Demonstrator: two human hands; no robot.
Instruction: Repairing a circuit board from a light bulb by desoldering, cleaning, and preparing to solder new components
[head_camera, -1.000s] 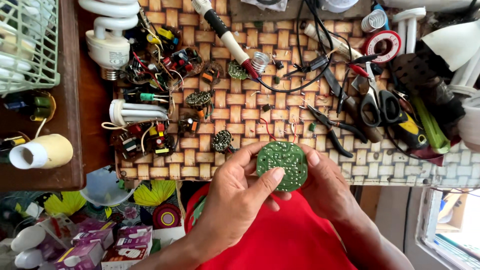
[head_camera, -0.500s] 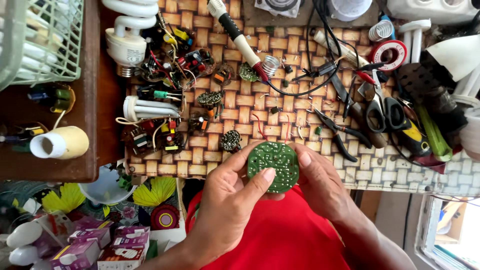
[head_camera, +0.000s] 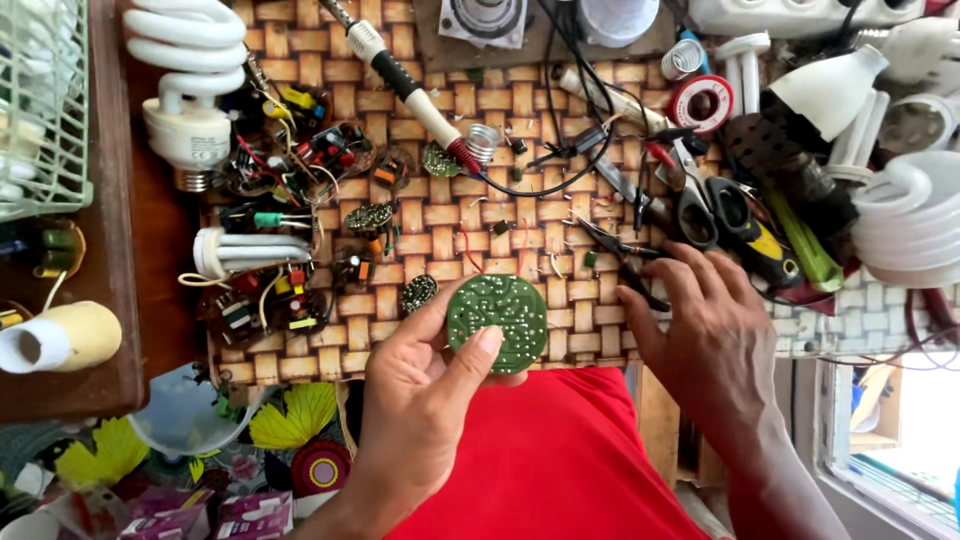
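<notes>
My left hand (head_camera: 425, 400) holds a round green circuit board (head_camera: 497, 320) by its edge, thumb across its lower face, just above the near edge of a woven mat (head_camera: 440, 220). My right hand (head_camera: 715, 340) has left the board and lies open to the right, fingers spread, with fingertips touching dark pliers (head_camera: 625, 260) on the mat. A soldering iron (head_camera: 410, 90) with a white handle and red collar lies diagonally at the back of the mat.
Spiral lamp bulbs (head_camera: 185, 90), small lamp circuit boards with wires (head_camera: 290, 170), scissors (head_camera: 715, 205), a red tape roll (head_camera: 700, 100), white lamp housings (head_camera: 905, 210) and a green basket (head_camera: 40, 100) crowd the bench. A window (head_camera: 890, 430) is at lower right.
My right hand let go of the green board and moved right to the pliers. The left hand alone now holds the board. The camera view shifted closer.
</notes>
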